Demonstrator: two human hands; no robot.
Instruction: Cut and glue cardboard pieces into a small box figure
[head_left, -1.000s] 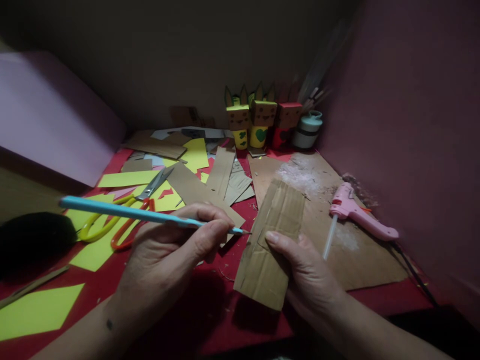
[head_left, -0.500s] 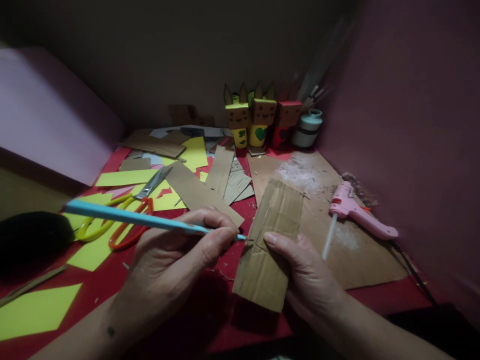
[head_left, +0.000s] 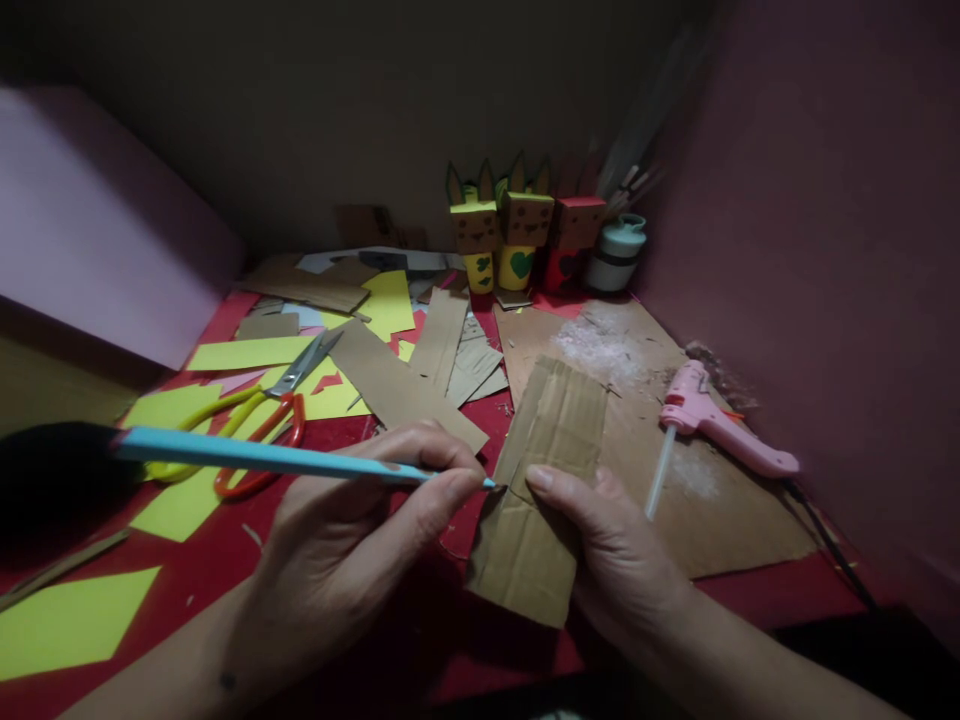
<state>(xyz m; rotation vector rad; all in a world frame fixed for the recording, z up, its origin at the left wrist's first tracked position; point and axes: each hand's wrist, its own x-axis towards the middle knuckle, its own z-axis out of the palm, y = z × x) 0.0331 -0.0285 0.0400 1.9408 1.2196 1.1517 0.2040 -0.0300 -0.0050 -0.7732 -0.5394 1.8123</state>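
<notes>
My left hand [head_left: 375, 530] is closed around a light blue pencil [head_left: 285, 458], which slants so its tip meets the left edge of a cardboard piece [head_left: 547, 440]. A dark line runs across the cardboard near that tip. My right hand [head_left: 615, 540] grips the cardboard from the right, thumb on the front face and the other fingers hidden behind it. The piece is raised above the red table and tilted. Scissors [head_left: 289, 385] with yellow and red handles lie beyond my left hand.
A pink glue gun [head_left: 697, 410] rests on a large cardboard sheet [head_left: 735, 530] at right. Cardboard strips [head_left: 405, 385] and yellow paper [head_left: 75, 620] are scattered at left. Decorated figures [head_left: 525, 220] stand at the back beside a small canister [head_left: 619, 255].
The pencil tip has shifted slightly down along the cardboard's left edge, and the pencil's back end has dipped. My right hand and the cardboard are nearly still.
</notes>
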